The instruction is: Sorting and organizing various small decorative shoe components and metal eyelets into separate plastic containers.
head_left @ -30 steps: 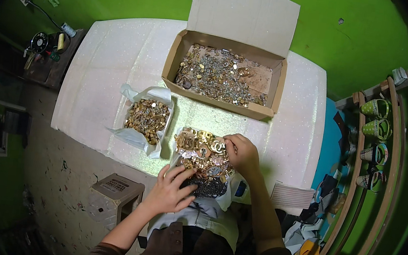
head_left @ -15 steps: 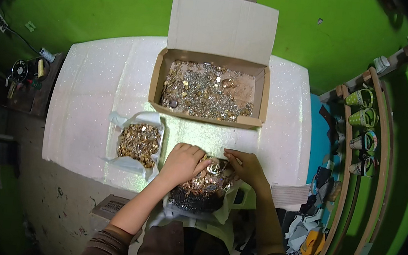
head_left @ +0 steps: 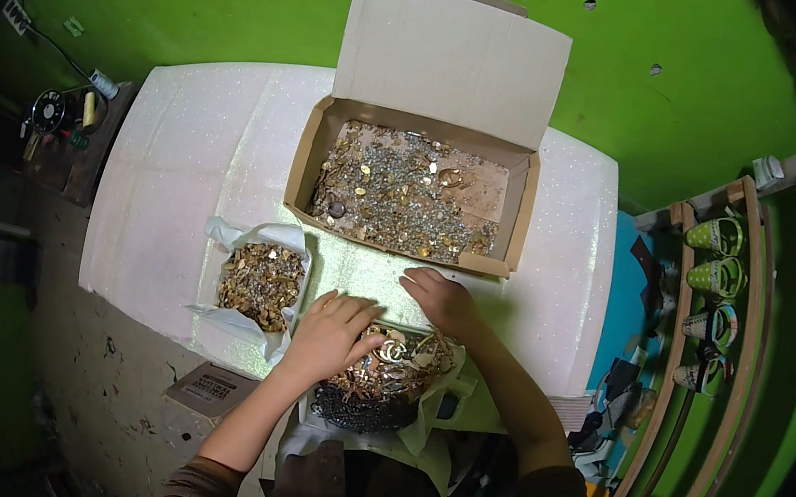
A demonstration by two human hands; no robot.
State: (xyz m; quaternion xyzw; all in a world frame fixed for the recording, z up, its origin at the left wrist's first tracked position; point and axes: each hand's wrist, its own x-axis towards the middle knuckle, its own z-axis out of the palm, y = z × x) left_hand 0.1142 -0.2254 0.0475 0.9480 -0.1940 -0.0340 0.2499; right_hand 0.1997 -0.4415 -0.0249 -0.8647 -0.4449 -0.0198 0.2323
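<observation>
Both hands have been shifted: left hand (head_left: 331, 334) is laid open-fingered on the pile of gold trinkets (head_left: 385, 369), right hand (head_left: 446, 302) is flat, nothing gripped, so pieces could easily get nudged off the table (head_left: 171, 196) edge.

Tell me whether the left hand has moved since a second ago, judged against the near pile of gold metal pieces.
Yes. The left hand has moved up from the pile's near-left edge onto its top-left.
</observation>
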